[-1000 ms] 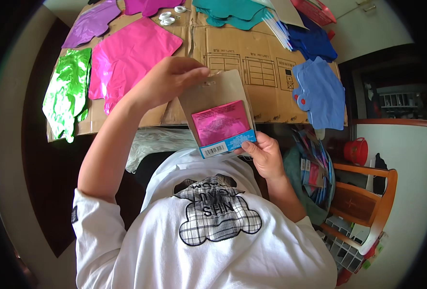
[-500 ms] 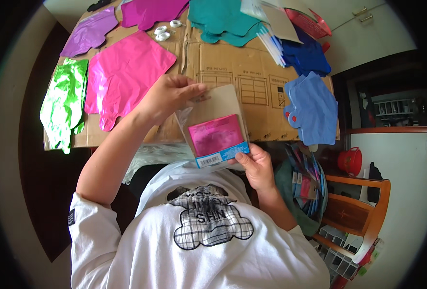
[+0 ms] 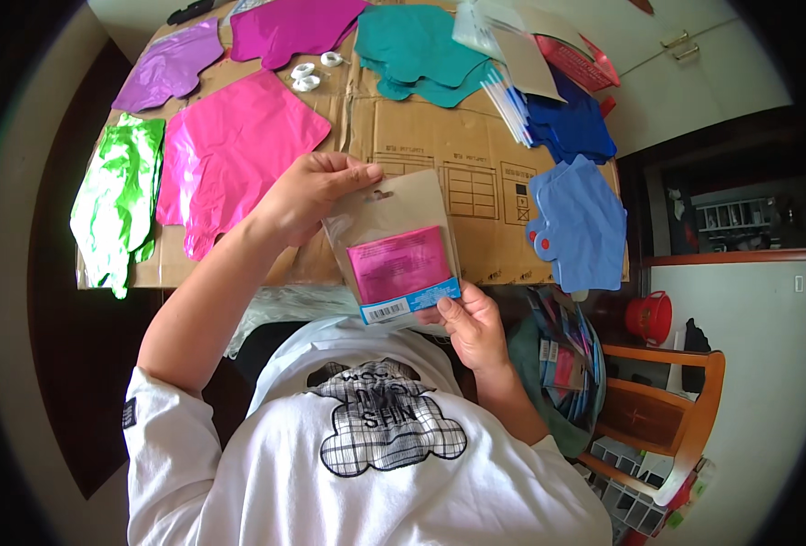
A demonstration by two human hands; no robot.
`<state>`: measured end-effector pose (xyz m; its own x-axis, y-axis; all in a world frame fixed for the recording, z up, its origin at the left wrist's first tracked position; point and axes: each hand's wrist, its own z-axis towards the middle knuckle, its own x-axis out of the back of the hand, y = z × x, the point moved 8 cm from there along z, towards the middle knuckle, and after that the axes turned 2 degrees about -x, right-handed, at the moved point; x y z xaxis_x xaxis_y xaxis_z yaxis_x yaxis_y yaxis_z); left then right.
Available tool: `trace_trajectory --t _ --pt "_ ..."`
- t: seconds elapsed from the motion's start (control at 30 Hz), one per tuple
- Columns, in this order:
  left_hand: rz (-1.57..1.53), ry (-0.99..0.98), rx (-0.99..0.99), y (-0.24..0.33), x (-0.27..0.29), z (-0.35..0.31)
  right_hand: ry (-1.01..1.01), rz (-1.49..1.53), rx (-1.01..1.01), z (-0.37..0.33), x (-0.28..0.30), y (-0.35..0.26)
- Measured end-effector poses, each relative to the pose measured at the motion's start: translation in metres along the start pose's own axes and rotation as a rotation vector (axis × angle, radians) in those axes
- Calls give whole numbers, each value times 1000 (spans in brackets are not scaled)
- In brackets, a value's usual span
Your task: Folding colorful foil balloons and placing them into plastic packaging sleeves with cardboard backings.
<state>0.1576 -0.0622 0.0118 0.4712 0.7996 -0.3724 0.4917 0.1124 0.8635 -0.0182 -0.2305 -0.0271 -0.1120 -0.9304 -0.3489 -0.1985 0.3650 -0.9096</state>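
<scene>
Between my two hands I hold a flat clear packet with a tan card backing and a hang hole near its top. A folded pink foil piece shows in its lower half, above a blue strip with a barcode. My left hand pinches the packet's upper left corner between thumb and fingers. The lower right corner is gripped by my right hand, thumb on the blue strip and the other fingers mostly hidden behind.
Flat foil balloons lie on the cardboard surface: green, pink, purple, magenta, teal, light blue. White ribbon rolls and white sticks sit among them. A bag of packets stands right.
The view has shifted slightly, and the packet sits a little lower in it. Its hang hole shows more plainly beside my left fingers. Both hands keep their hold.
</scene>
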Motion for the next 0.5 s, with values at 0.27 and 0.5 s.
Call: trace_trajectory --t 0.27,0.5 --pt "5 -109 7 6 -1 -1 38 47 -15 1 3 5" --pt "-60 -87 -29 7 1 2 18 73 40 4 2 3"
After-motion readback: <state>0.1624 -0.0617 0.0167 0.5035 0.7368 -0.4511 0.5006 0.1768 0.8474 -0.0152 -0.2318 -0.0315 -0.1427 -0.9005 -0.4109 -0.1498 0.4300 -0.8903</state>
